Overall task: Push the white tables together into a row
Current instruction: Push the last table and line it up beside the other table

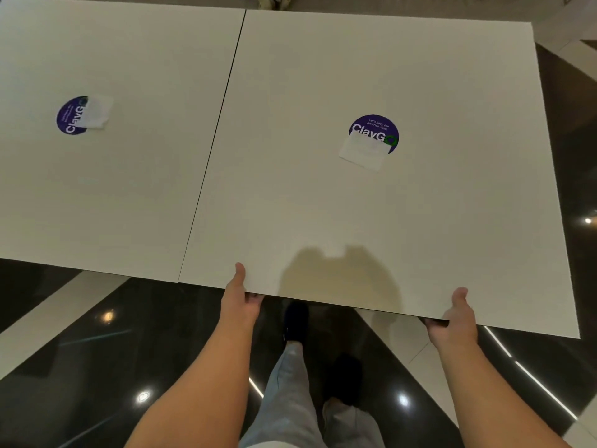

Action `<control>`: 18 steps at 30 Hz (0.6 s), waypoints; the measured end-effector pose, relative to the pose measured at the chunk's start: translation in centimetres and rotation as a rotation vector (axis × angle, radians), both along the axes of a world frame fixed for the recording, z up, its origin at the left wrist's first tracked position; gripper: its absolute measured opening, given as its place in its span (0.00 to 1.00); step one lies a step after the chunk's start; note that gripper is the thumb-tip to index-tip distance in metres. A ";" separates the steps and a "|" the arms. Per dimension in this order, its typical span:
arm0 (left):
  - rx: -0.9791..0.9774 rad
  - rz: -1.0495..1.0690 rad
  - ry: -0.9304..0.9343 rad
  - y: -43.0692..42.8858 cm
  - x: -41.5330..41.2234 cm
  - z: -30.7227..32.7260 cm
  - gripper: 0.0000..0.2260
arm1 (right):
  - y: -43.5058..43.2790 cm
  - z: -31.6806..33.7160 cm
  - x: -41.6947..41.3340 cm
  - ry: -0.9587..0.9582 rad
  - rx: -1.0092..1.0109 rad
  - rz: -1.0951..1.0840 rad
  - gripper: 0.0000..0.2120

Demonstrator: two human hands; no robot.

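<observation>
Two white square tables stand side by side. The right table almost touches the left table, with only a thin dark seam between them. My left hand grips the right table's near edge, thumb on top and fingers underneath. My right hand grips the same edge near the right corner in the same way. Each top carries a round purple sticker partly covered by white paper; the left table's sticker is turned sideways.
The floor is glossy dark tile with pale stripes and light reflections. My legs and dark shoes are below the near edge. Someone's shoes show beyond the far edge. More dark floor lies to the right of the table.
</observation>
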State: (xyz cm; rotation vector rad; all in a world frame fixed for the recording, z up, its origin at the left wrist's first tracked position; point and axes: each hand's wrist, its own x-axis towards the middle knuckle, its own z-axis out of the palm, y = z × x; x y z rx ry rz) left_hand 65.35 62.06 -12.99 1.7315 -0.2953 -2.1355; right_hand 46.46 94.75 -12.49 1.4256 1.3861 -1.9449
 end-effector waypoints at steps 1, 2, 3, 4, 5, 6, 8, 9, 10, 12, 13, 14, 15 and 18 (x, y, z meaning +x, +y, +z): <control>0.001 -0.003 -0.007 0.0 0.1 -0.1 0.11 | 0.1 0.0 0.1 0.016 -0.009 -0.001 0.28; 0.001 -0.005 -0.015 -0.1 0.3 -0.1 0.11 | 0.2 0.0 0.2 0.032 -0.016 -0.003 0.26; 0.001 -0.008 -0.021 -0.2 0.3 -0.2 0.10 | 0.3 -0.1 0.3 0.044 -0.017 0.000 0.25; -0.001 -0.014 -0.026 -0.3 0.3 -0.2 0.10 | 0.3 -0.1 0.4 0.050 -0.012 0.005 0.24; -0.003 -0.017 -0.029 -0.4 0.3 -0.2 0.10 | 0.3 -0.1 0.4 0.051 -0.002 0.010 0.24; -0.003 -0.018 -0.032 -0.5 0.3 -0.2 0.11 | 0.3 -0.1 0.5 0.051 0.007 0.014 0.23; 0.001 -0.020 -0.040 -0.6 0.4 -0.3 0.12 | 0.3 -0.1 0.5 0.056 0.016 0.016 0.23; 0.000 -0.021 -0.041 -0.6 0.5 -0.5 0.12 | 0.2 0.0 0.5 0.057 0.021 0.017 0.23; -0.004 -0.023 -0.040 -0.6 0.6 -0.6 0.12 | 0.2 0.1 0.5 0.057 0.027 0.018 0.23; -0.010 -0.024 -0.037 -0.6 0.6 -0.6 0.13 | 0.1 0.3 0.4 0.058 0.033 0.021 0.21; -0.012 -0.020 -0.037 -0.5 0.7 -0.6 0.14 | 0.1 0.3 0.4 0.061 0.030 0.024 0.20; -0.014 -0.015 -0.036 -0.4 0.7 -0.7 0.14 | 0.1 0.3 0.3 0.062 0.027 0.024 0.20; -0.017 -0.012 -0.032 -0.3 0.7 -0.7 0.15 | 0.2 0.3 0.3 0.061 0.026 0.022 0.20; -0.023 -0.025 -0.025 0.1 0.9 -0.8 0.15 | 0.5 0.3 0.3 0.065 0.032 0.020 0.21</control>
